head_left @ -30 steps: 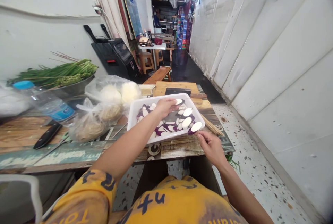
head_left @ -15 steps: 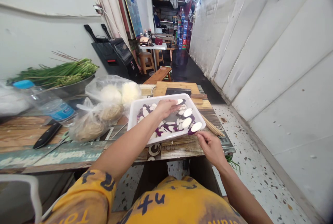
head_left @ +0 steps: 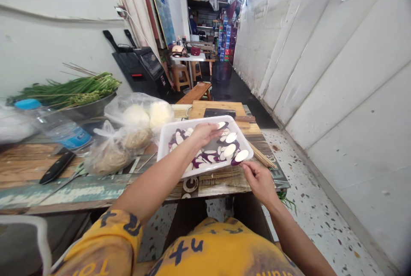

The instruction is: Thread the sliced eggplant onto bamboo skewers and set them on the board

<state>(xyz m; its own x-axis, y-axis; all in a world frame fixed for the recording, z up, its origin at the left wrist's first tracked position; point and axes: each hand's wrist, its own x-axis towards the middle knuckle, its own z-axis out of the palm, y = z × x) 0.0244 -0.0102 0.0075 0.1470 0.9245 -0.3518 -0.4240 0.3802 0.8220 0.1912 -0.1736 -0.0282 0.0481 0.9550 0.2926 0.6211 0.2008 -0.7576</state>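
Observation:
My right hand (head_left: 260, 180) is closed in a pinch at the near right corner of the white plastic tray (head_left: 163, 145). It grips the end of a skewer, mostly hidden behind a row of oval eggplant slices (head_left: 241, 155) with white flesh and purple skin. The row slants up and away over the tray. At its far end my left hand (head_left: 205, 133) reaches over the tray, fingers closed on one eggplant slice (head_left: 221, 126). Whether the skewer has pierced that slice, I cannot tell. Beneath lie many loose eggplant slices (head_left: 210, 158).
Behind the tray is a cleaver (head_left: 220, 112) on a wooden cutting board (head_left: 195, 110). Bamboo skewers (head_left: 261, 155) lie to the right. To the left are plastic bags of food (head_left: 111, 152), a black-handled knife (head_left: 58, 167), a water bottle (head_left: 61, 126) and a bowl of greens (head_left: 96, 105).
Both hands and the row of eggplant slices stay almost where they were. The whole view has shifted very slightly.

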